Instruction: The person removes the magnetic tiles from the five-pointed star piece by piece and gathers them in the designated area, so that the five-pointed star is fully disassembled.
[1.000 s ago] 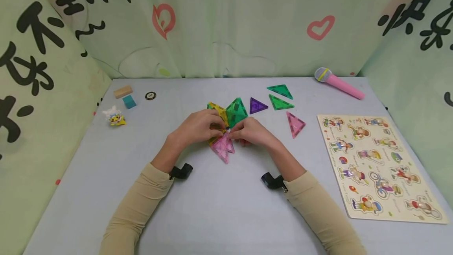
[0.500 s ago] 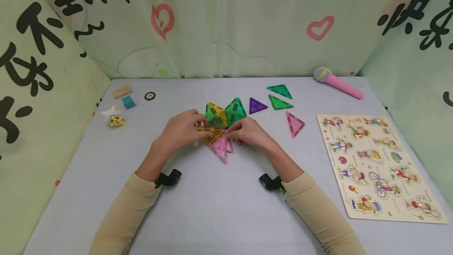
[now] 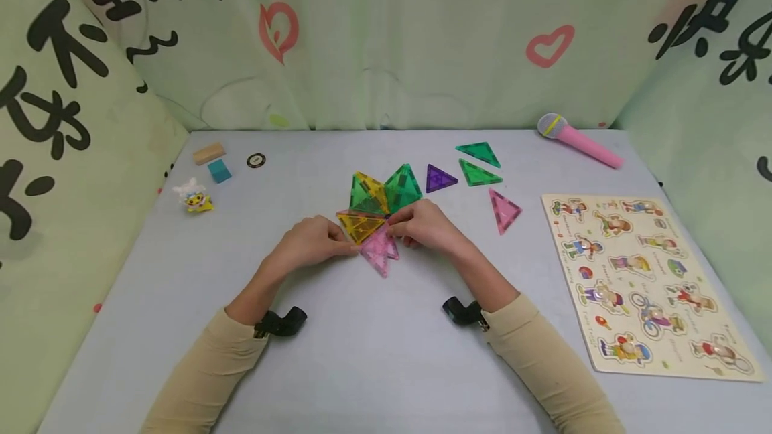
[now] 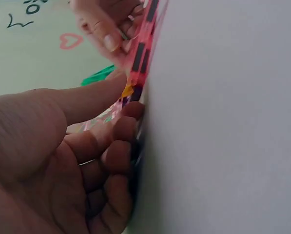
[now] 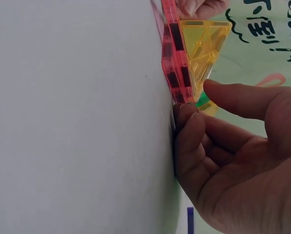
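In the head view, translucent magnetic tiles form a fan at the table's middle: a green-and-yellow piece (image 3: 369, 194), a green piece (image 3: 403, 187), a yellow piece (image 3: 360, 225) and layered pink triangle tiles (image 3: 378, 251). My left hand (image 3: 313, 241) pinches the outer corner where yellow and pink meet. Across from it, my right hand (image 3: 425, 223) has thumb and fingers at the inner tips, by the centre of the fan. The right wrist view shows the yellow tile (image 5: 203, 53) standing up from stacked pink edges (image 5: 174, 58), the fingertips right at their lower end.
Loose triangle tiles lie to the right: purple (image 3: 441, 179), green (image 3: 480, 173), another green (image 3: 479, 153) and pink (image 3: 504, 211). Farther right are a pink toy microphone (image 3: 582, 142) and a picture puzzle board (image 3: 648, 286). Blocks (image 3: 220, 171), a disc (image 3: 256, 161) and a figurine (image 3: 196, 199) sit left.
My left hand has moved from over the yellow tiles outward and toward me, to the pink tile's corner. The yellow piece now shows uncovered. My right hand has stayed nearly in place.
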